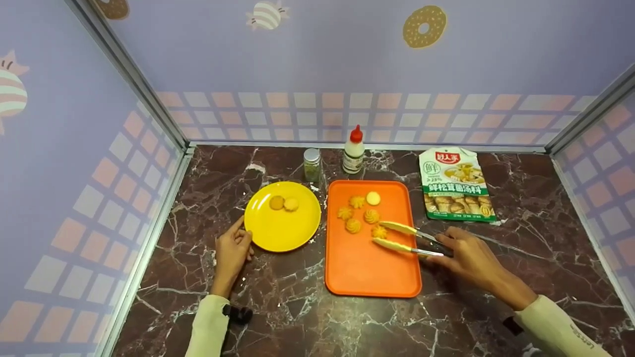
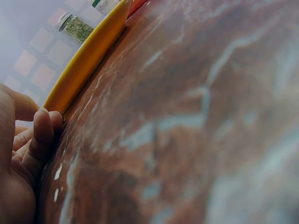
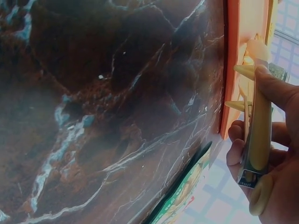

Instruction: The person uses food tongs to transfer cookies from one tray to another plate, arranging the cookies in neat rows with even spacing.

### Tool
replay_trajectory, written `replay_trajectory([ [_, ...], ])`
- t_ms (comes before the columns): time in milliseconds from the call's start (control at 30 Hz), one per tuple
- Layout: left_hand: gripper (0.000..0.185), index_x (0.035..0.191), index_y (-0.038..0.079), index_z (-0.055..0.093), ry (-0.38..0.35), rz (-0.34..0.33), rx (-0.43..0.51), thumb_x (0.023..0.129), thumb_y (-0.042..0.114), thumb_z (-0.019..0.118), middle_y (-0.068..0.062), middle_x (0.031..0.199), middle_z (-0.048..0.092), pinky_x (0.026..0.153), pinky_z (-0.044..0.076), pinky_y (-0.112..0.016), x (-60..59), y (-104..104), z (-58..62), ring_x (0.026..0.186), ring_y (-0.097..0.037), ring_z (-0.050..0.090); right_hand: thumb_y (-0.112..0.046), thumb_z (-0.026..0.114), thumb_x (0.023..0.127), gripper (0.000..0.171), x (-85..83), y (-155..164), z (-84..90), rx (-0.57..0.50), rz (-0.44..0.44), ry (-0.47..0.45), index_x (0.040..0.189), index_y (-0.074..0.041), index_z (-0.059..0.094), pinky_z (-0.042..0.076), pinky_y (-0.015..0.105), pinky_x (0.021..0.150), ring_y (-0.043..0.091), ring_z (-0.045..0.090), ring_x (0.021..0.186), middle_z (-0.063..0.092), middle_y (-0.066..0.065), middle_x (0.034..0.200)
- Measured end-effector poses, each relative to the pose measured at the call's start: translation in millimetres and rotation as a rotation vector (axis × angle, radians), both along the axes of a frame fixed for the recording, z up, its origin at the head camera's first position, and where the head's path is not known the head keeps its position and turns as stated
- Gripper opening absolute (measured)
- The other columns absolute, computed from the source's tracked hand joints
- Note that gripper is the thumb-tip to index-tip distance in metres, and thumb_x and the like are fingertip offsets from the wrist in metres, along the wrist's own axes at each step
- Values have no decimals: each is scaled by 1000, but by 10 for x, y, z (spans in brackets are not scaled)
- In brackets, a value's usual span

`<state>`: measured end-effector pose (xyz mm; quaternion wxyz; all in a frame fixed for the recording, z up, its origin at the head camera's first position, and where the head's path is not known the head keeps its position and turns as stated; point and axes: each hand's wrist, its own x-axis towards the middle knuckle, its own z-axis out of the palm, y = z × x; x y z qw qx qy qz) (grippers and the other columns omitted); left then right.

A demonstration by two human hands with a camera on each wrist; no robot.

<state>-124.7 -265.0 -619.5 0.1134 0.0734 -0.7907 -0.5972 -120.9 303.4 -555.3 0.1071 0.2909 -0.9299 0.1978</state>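
Yellow-tipped tongs (image 1: pixel 407 239) clasped in right hand (image 1: pixel 469 259), tips apart around cookie (image 1: pixel 379 231); left hand (image 1: pixel 231 250) loosely curled, touching yellow plate (image 1: pixel 283 233).

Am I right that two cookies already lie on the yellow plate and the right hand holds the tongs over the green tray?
Not quite: the tray is orange, not green, as the head view shows. The rest holds: two cookies lie on the yellow plate, and the right hand holds the tongs over the tray.
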Motion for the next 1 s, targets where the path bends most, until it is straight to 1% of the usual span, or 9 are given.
replay_trajectory([
  [200, 54, 158, -5, 55, -4, 3, 4, 106, -2, 65, -17, 81, 69, 40, 50, -24, -5, 1, -7, 48, -15, 59, -21, 101, 78, 43, -11, -32, 1, 5, 9, 8, 110, 1, 83, 40, 30, 59, 11, 41, 71, 48, -3, 88],
  [300, 53, 158, -4, 55, -4, 1, -1, 106, -1, 65, -18, 82, 69, 40, 50, -24, -3, -2, -10, 48, -16, 59, -21, 101, 78, 43, -3, -49, -5, 11, 24, 41, 110, 1, 83, 41, 30, 58, 10, 40, 71, 48, -2, 87],
  [433, 52, 158, -4, 56, 13, -9, -10, 107, 0, 64, -20, 83, 70, 41, 50, -24, 3, -16, -22, 48, -17, 60, -22, 102, 77, 43, 4, -70, -3, 16, 52, 102, 108, 0, 81, 45, 32, 55, 10, 44, 71, 53, 0, 89],
  [533, 51, 158, -4, 56, 22, -9, -14, 107, 0, 64, -21, 83, 70, 41, 50, -24, 5, -23, -33, 49, -17, 60, -22, 102, 77, 42, 2, -79, 4, 15, 71, 122, 106, -1, 80, 46, 33, 54, 10, 47, 70, 56, 1, 90],
  [667, 51, 157, -4, 57, 12, 1, -18, 107, 0, 64, -20, 82, 70, 40, 50, -24, 1, -13, -24, 48, -16, 59, -23, 101, 78, 39, 7, -89, 17, 17, 80, 124, 104, -3, 79, 44, 31, 52, 9, 45, 68, 55, 1, 88],
  [833, 52, 157, -5, 57, 7, 5, -19, 106, -1, 65, -19, 80, 69, 40, 49, -24, -2, -2, -19, 47, -16, 59, -22, 101, 77, 38, 13, -97, 15, 16, 82, 135, 101, -3, 79, 45, 32, 51, 10, 47, 67, 55, 1, 86],
  [1000, 52, 157, -5, 57, 8, 2, -14, 105, -2, 64, -20, 79, 69, 39, 49, -23, -5, -4, -17, 47, -16, 59, -23, 101, 78, 36, 24, -104, 11, 13, 77, 134, 99, -3, 78, 44, 31, 51, 8, 45, 66, 53, 0, 85],
])
